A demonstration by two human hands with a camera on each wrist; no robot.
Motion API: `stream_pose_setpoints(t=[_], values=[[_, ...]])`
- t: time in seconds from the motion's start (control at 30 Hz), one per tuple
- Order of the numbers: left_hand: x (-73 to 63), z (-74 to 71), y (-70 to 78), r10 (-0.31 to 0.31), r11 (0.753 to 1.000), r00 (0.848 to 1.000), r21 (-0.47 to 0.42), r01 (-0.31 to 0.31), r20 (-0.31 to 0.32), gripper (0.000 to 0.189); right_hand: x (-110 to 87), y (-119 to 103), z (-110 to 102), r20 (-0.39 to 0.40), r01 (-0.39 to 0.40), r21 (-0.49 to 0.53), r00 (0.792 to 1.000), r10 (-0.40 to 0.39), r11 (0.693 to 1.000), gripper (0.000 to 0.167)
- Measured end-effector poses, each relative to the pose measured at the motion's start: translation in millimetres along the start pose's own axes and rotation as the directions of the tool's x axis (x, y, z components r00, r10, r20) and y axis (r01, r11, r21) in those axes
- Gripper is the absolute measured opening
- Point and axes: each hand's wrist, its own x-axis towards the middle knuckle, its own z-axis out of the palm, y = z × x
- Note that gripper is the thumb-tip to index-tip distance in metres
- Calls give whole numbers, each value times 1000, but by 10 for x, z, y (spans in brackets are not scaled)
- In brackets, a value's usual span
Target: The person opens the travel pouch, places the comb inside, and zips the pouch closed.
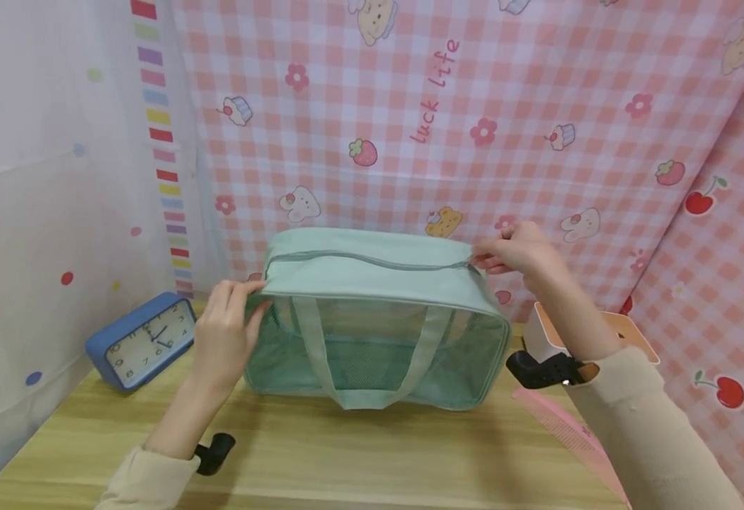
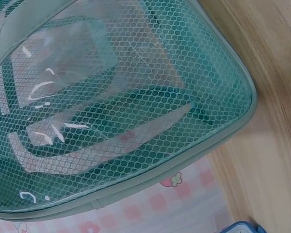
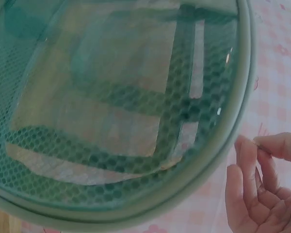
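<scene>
A mint-green toiletry bag with clear and mesh sides stands upright on the wooden table, its strap handle hanging down in front. Along its top runs a grey zipper, gaping slightly in a wavy line. At the top left corner, my left hand grips the bag between thumb and fingers; that hand is out of sight in the left wrist view, where the mesh side fills most of the picture. My right hand pinches the small zipper pull at the right end, thumb against forefinger.
A blue alarm clock stands left of the bag. To the right are a pink comb and a white box with an orange top, partly behind the right forearm. A pink checked cloth hangs close behind.
</scene>
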Motion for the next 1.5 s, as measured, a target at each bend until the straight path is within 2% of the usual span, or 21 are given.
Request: stream_pose_setpoints(t=[0.07,0.17,0.37,0.57,0.83,1.1,1.3,1.5], values=[[-14,6,2,0,1000,1000,-2,0,-8,31,8,-19,25,-8,12,10,1000,-12,1000,22],[-27,15,8,1,1000,1000,-3,-1,-21,31,18,-35,48,-25,19,18,1000,-19,1000,33],[-29,30,13,4,1000,1000,-2,-4,-15,30,17,-33,50,-27,21,39,999,-20,999,32],[-4,29,6,3,1000,1000,6,-3,-10,30,43,-90,104,-21,1,73,1000,1,997,14],[0,21,8,6,1000,1000,-3,-6,-18,32,67,-289,325,9,48,56,999,-49,997,17],[-9,28,6,13,1000,1000,15,-13,-19,32,101,-433,464,35,63,62,997,-65,996,13],[-9,27,6,17,1000,1000,8,-16,-23,32,123,-532,562,36,65,11,997,-66,998,12],[-12,11,16,-4,1000,1000,13,4,-13,31,121,-605,626,11,111,-48,994,-111,993,13]])
